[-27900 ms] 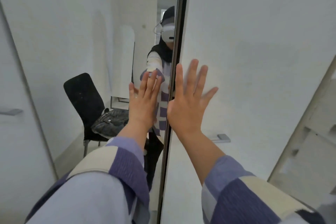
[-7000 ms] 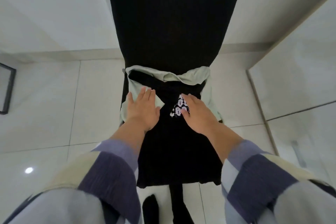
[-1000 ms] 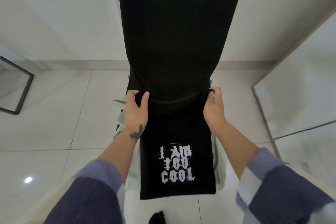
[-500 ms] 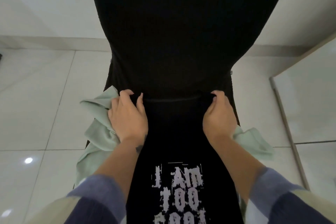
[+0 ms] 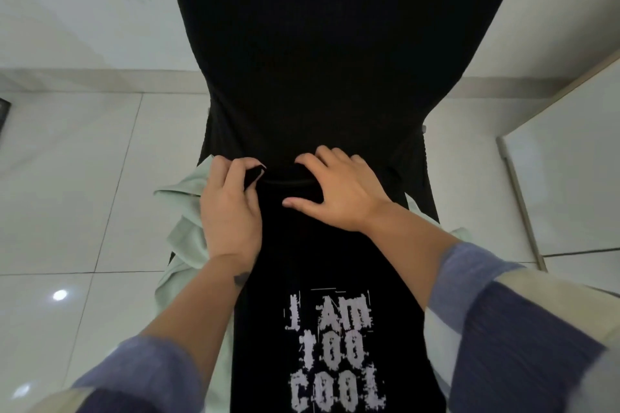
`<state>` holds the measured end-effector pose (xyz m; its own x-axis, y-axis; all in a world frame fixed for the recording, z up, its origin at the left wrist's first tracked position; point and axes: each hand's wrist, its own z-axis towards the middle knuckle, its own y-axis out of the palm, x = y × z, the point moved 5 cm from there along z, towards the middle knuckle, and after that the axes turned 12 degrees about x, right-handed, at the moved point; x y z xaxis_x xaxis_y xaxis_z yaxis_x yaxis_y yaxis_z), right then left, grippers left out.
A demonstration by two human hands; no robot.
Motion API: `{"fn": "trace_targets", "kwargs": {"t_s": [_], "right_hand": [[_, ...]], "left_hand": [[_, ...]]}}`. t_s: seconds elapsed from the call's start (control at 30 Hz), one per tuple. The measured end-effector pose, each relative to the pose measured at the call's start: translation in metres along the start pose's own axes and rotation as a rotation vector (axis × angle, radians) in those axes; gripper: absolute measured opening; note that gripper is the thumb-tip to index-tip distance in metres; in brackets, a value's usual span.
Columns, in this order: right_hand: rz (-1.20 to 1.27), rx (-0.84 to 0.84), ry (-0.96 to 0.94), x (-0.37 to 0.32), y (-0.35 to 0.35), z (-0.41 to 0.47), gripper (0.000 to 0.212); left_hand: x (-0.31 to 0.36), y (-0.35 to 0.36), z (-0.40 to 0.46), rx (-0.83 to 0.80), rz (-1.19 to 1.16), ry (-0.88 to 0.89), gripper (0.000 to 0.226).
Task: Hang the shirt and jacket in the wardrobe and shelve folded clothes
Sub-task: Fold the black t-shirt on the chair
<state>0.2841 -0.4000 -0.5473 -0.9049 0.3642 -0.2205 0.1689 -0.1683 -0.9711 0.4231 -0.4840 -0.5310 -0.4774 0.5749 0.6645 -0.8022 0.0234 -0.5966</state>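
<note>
A black shirt (image 5: 322, 278) with white "I AM TOO COOL" print lies folded lengthwise on the seat of a black chair (image 5: 322, 54). My left hand (image 5: 231, 208) pinches the shirt's far left corner between curled fingers and thumb. My right hand (image 5: 335, 191) rests on the far edge near the middle, fingers bent over the fabric and thumb pressing down. A pale green garment (image 5: 188, 231) lies under the black shirt, sticking out at the left and a little at the right.
The chair's tall black backrest rises right behind the hands. White glossy floor tiles (image 5: 84, 178) surround the chair. A white wall with a skirting board runs behind. A white panel or door (image 5: 570, 178) stands at the right.
My right hand has slid from the shirt's far right corner toward the middle of the far edge. The left hand keeps its pinch on the left corner. The view is closer.
</note>
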Motion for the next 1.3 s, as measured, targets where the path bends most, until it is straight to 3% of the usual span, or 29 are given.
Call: {"fn": "trace_targets", "kwargs": {"t_s": [0.17, 0.3, 0.4, 0.5, 0.7, 0.77, 0.9, 1.0, 1.1, 1.3], "right_hand": [[-0.05, 0.227, -0.142, -0.011, -0.016, -0.009, 0.055], [0.097, 0.149, -0.112, -0.022, -0.023, -0.018, 0.052], [0.066, 0.144, -0.117, -0.026, -0.028, -0.018, 0.045], [0.007, 0.153, -0.2, -0.031, -0.028, -0.019, 0.053], [0.011, 0.103, -0.154, -0.03, -0.032, -0.023, 0.046], [-0.017, 0.095, -0.177, -0.032, -0.035, -0.026, 0.045], [-0.011, 0.048, -0.174, -0.033, -0.039, -0.031, 0.044], [-0.002, 0.048, -0.113, -0.032, -0.047, -0.03, 0.048], [0.006, 0.049, -0.075, -0.034, -0.06, -0.031, 0.048], [0.095, 0.022, 0.044, -0.05, -0.115, -0.047, 0.049]], "left_hand": [[0.011, -0.017, -0.003, -0.036, -0.14, 0.033, 0.025], [0.021, -0.024, -0.004, -0.035, -0.184, 0.09, 0.024], [0.025, -0.03, -0.004, -0.034, -0.214, 0.095, 0.023], [0.027, -0.033, -0.005, -0.038, -0.203, 0.094, 0.025], [0.03, -0.035, -0.008, -0.056, -0.216, 0.077, 0.019], [0.024, -0.035, -0.012, -0.057, -0.238, 0.003, 0.024], [0.004, -0.032, -0.036, -0.165, -0.263, -0.334, 0.07], [0.001, -0.029, -0.051, -0.227, -0.229, -0.418, 0.057], [0.005, -0.03, -0.051, -0.183, -0.17, -0.442, 0.035], [0.039, -0.054, -0.053, -0.149, -0.235, -0.534, 0.028]]}}
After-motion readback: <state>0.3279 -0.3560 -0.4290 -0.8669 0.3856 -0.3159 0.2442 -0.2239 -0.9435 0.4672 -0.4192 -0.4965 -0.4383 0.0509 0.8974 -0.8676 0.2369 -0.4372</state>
